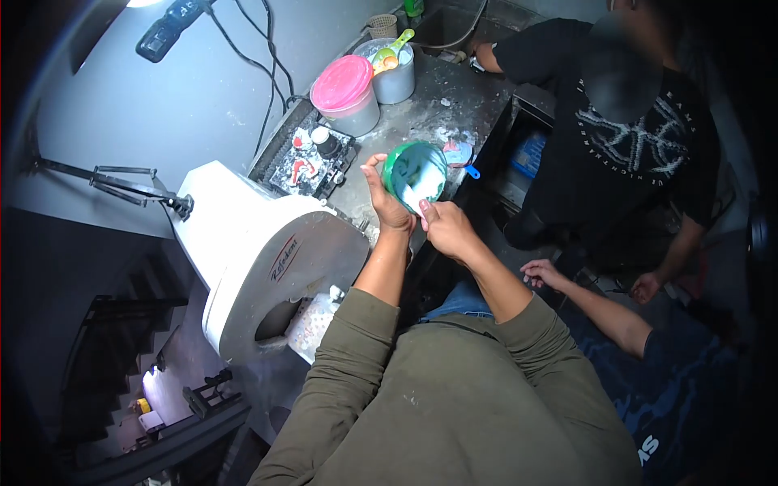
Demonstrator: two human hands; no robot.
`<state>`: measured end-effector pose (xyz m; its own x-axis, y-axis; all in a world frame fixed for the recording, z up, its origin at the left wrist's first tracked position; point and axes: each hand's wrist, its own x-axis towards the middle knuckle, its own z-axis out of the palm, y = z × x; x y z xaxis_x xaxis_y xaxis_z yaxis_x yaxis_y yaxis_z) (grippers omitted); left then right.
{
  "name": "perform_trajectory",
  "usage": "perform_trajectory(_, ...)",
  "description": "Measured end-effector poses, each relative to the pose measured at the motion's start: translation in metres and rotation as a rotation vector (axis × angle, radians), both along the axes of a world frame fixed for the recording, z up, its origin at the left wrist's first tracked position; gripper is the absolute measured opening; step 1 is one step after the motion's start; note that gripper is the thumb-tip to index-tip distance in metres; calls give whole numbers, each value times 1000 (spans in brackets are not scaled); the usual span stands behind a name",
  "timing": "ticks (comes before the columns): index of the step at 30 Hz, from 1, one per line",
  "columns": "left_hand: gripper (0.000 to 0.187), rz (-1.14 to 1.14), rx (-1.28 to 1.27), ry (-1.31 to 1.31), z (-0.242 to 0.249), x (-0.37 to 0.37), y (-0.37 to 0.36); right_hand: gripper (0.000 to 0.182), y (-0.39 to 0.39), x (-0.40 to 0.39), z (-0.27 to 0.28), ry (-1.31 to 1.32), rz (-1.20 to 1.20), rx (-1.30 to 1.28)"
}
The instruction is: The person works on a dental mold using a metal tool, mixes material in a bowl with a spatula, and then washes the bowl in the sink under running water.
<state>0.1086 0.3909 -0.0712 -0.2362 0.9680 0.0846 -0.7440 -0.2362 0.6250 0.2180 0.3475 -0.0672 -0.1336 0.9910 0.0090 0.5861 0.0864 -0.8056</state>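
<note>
My left hand [390,202] is wrapped round the side of a green mixing bowl [395,168], which tilts towards me. White paste clings to the bowl's inner wall. Closed at the bowl's near rim, my right hand [450,232] grips what looks like a spatula [416,194], coated white and reaching into the bowl. Most of its handle is hidden in my fist. Just beyond the bowl, a small pinkish dish [458,152] and a blue handle [473,172] lie on the powder-smeared counter [433,109].
A white trimming machine [243,251] stands at my left. Behind the bowl are a pink-lidded bucket [356,115], a bucket with scoops [397,85] and a dusty black device [324,166]. One person [616,121] stands at right; another person's hand [545,275] is close by.
</note>
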Motion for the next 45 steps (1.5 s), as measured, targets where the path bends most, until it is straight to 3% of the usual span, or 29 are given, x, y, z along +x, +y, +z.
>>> perform_trajectory(1,62,18,-56,58,-3,2,5,46,2,4,5,261,-13,-326)
perform_trajectory(2,62,16,-59,59,-5,2,10,49,5,6,11,522,-29,-648)
perform_trajectory(3,58,22,-88,72,-8,3,13,50,8,11,11,633,11,-746)
perform_trajectory(4,55,29,-115,86,-11,4,15,50,12,15,12,633,12,-749)
perform_trajectory(6,50,49,-119,72,-13,5,25,45,22,22,15,933,86,-907)
perform_trajectory(9,40,224,-220,-52,-24,1,43,42,31,37,27,1028,88,-920)
perform_trajectory(12,45,216,-184,-71,-13,-14,40,41,41,68,21,1031,21,-847)
perform_trajectory(14,50,265,-223,-83,-7,-21,34,38,48,88,11,958,-89,-785)
perform_trajectory(16,49,264,-216,-63,-10,-24,30,34,63,100,-17,625,-293,-643)
perform_trajectory(17,49,267,-218,-71,-12,-24,28,34,72,105,-38,617,-292,-643)
perform_trajectory(19,54,254,-244,-99,-23,-24,26,21,86,110,-73,-217,-301,-44)
perform_trajectory(20,54,256,-245,-104,-30,-24,26,21,91,103,-61,-223,-298,-43)
perform_trajectory(22,51,280,-307,-127,-40,-24,28,20,99,80,-21,-327,-366,-301)
perform_trajectory(24,49,293,-320,-144,-42,-25,28,25,110,76,-51,-401,-339,-233)
perform_trajectory(26,32,256,-290,-152,-43,-29,29,28,121,67,-60,-483,-402,-245)
perform_trajectory(27,32,261,-289,-158,-44,-29,30,32,119,66,-57,-491,-355,-258)
perform_trajectory(29,49,341,-332,-160,-43,-29,36,32,116,63,-57,-505,-363,-246)
perform_trajectory(34,49,329,-308,-180,-37,-31,34,34,119,65,-52,-586,-375,-251)
perform_trajectory(36,34,274,-262,-221,-35,-32,34,35,120,67,-50,-575,-360,-244)
perform_trajectory(40,34,268,-259,-231,-32,-31,35,35,129,71,-52,-567,-361,-231)
perform_trajectory(42,50,312,-304,-205,-32,-29,37,36,133,75,-52,-566,-333,-225)
perform_trajectory(45,50,312,-308,-216,-31,-29,37,36,133,78,-56,-543,-340,-209)
